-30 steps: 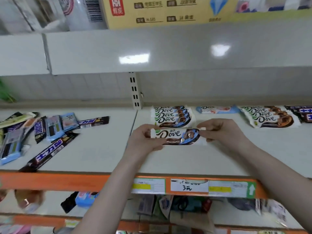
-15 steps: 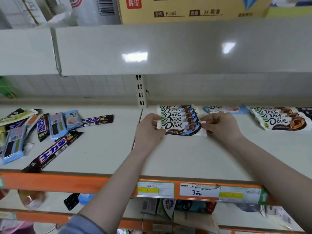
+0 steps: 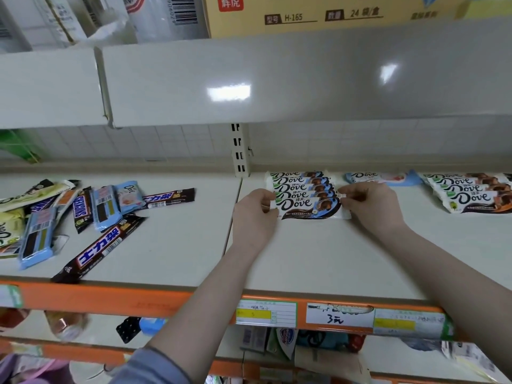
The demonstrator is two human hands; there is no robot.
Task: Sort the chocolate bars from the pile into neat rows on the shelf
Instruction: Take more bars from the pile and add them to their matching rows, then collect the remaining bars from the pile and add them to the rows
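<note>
Orange trim runs along the shelf (image 3: 318,261) front, its price labels (image 3: 339,314) partly smeared and only "3" readable on the middle one. The lower shelf's goods are blurred past naming, and the cardboard box (image 3: 318,15) overhead is cut off by the top edge. At the far right, the brown-and-orange Dove row (image 3: 468,194) runs out of the picture.

The left hand (image 3: 255,214) and the right hand (image 3: 368,206) each pinch one crimped end of a blue-and-brown Dove bar (image 3: 307,207), fingers closed narrowly on the wrapper ends. The bar lies flat at the front of the Dove row (image 3: 300,185), overlapping the bar behind it (whether it rests fully on the shelf or is just lifted cannot be told). The back bars of that row show only their top edges.

Behind the right hand lies a pale blue Dove bar (image 3: 376,177), its front edge hidden by the knuckles.

On the left section lies the pile (image 3: 69,209): Snickers, pale blue and green wrappers, overlapping at angles, its left part cut off by the frame. A long dark bar (image 3: 99,246) reaches the shelf's front lip.
</note>
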